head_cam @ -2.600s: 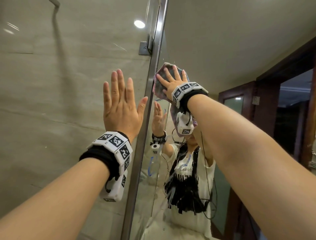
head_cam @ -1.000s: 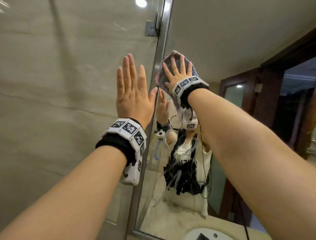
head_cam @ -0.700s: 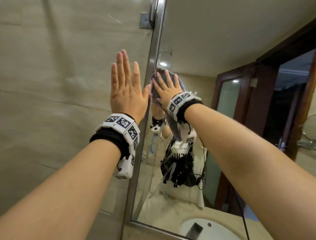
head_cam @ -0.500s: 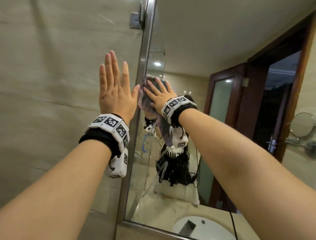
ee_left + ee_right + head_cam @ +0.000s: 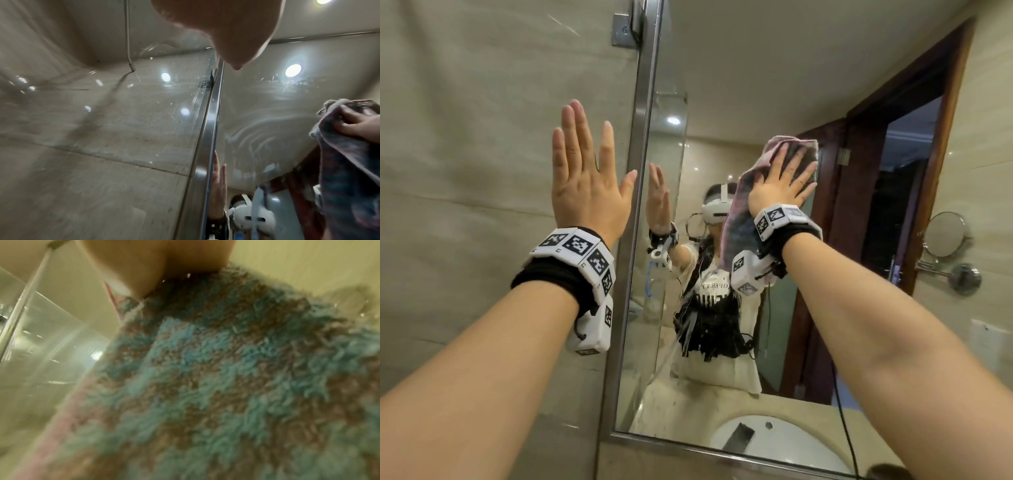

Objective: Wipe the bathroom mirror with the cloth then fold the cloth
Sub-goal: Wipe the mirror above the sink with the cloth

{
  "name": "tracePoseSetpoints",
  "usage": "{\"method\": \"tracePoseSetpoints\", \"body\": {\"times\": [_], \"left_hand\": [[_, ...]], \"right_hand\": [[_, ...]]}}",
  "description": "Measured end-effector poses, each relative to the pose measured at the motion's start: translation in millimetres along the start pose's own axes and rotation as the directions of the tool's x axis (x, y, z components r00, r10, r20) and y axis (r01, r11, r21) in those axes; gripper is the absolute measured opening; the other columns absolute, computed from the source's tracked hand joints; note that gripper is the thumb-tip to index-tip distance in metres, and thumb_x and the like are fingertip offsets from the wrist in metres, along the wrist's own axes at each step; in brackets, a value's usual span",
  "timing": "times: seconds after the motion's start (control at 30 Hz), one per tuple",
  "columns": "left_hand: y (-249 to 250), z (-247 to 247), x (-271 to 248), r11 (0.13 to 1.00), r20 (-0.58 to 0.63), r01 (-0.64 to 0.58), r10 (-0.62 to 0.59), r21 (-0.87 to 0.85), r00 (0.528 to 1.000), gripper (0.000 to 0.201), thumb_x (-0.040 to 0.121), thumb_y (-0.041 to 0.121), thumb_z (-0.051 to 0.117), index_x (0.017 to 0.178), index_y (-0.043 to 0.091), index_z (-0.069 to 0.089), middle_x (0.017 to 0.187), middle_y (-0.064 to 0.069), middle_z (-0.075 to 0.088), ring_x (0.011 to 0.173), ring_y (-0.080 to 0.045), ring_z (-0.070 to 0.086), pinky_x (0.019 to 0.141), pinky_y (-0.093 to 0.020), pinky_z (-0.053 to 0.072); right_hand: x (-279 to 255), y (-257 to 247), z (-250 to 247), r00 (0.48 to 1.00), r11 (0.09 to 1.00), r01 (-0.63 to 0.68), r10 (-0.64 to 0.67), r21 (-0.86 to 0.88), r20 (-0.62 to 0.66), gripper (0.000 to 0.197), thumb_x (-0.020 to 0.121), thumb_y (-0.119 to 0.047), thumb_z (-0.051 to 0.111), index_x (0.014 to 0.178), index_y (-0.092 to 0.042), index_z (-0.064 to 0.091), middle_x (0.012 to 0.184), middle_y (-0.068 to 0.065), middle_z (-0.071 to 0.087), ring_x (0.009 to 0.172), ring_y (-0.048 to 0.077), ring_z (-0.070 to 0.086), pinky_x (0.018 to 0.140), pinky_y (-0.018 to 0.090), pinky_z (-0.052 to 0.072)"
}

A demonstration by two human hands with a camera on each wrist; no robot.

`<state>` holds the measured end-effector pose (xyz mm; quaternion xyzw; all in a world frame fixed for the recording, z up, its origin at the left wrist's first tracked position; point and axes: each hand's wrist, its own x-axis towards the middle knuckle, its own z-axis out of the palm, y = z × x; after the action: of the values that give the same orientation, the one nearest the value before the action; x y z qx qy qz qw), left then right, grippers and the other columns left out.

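While flat-palmed, right hand presses cloth.

The steel-framed mirror hangs upright on the far wall, its glass smeared with curved streaks. A fluffy cloth of pink, blue and brown lies flat against it right of centre, its lower part hanging loose.

Head camera looks forward and slightly up at the mirror from arm's reach. Left wrist camera looks up along the wall beside the frame (mirror shared). Right wrist camera sits close against the cloth, blurred.
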<state>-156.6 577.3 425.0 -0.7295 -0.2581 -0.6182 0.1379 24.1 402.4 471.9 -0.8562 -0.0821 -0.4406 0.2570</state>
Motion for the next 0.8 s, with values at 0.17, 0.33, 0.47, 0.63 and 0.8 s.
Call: {"method": "tracePoseSetpoints", "body": {"times": [0.17,0.33,0.47,0.63,0.8], "left_hand": [[-1,6,-13,1.000,0.025,-0.001,0.000,0.013,1.000,0.067,0.096,0.047,0.024,0.149,0.014,0.001,0.155,-0.022,-0.006,0.145,-0.030,-0.007,0.113,-0.037,-0.013],[0,10,-21,1.000,0.028,-0.008,0.007,0.025,1.000,0.066,0.097,0.047,0.022,0.148,0.013,-0.002,0.155,-0.023,-0.007,0.145,-0.030,-0.007,0.114,-0.038,-0.010],[-2,14,-28,0.995,0.041,-0.024,0.021,0.098,0.999,0.067,0.096,0.047,0.021,0.148,0.012,-0.003,0.154,-0.023,-0.008,0.144,-0.031,-0.007,0.112,-0.038,-0.014],[-2,18,-32,0.984,0.068,-0.047,0.036,0.170,0.997,0.067,0.095,0.047,0.019,0.148,0.012,-0.002,0.154,-0.025,-0.009,0.144,-0.033,-0.007,0.111,-0.039,-0.016],[-5,19,-32,0.980,0.063,-0.055,0.044,0.190,0.997,0.067,0.095,0.048,0.020,0.148,0.012,-0.002,0.154,-0.024,-0.008,0.144,-0.034,-0.006,0.112,-0.039,-0.015]], "right_hand": [[-13,-14,8,0.991,0.993,-0.117,0.119,0.026,-0.055,0.070,0.085,-0.024,0.020,0.150,-0.021,-0.004,0.159,0.008,-0.008,0.145,0.038,-0.007,0.118,0.053,-0.001],[-16,-20,14,0.999,0.998,-0.040,0.039,-0.042,-0.032,0.070,0.090,-0.028,0.027,0.150,-0.021,-0.008,0.159,0.011,-0.011,0.144,0.041,-0.009,0.116,0.056,-0.002],[-38,-42,23,0.865,0.874,0.485,-0.473,-0.039,0.165,0.072,0.091,-0.035,0.032,0.149,-0.026,-0.009,0.156,0.010,-0.022,0.143,0.037,-0.018,0.111,0.057,-0.016],[-77,-96,65,0.632,0.653,0.752,-0.674,-0.091,0.383,0.073,0.094,-0.038,0.036,0.150,-0.022,-0.008,0.158,0.006,-0.018,0.142,0.036,-0.023,0.103,0.052,-0.025],[-71,-88,60,0.593,0.599,0.791,-0.704,-0.122,0.391,0.073,0.096,-0.038,0.036,0.149,-0.022,-0.011,0.157,0.003,-0.020,0.143,0.031,-0.023,0.105,0.046,-0.024]]}}
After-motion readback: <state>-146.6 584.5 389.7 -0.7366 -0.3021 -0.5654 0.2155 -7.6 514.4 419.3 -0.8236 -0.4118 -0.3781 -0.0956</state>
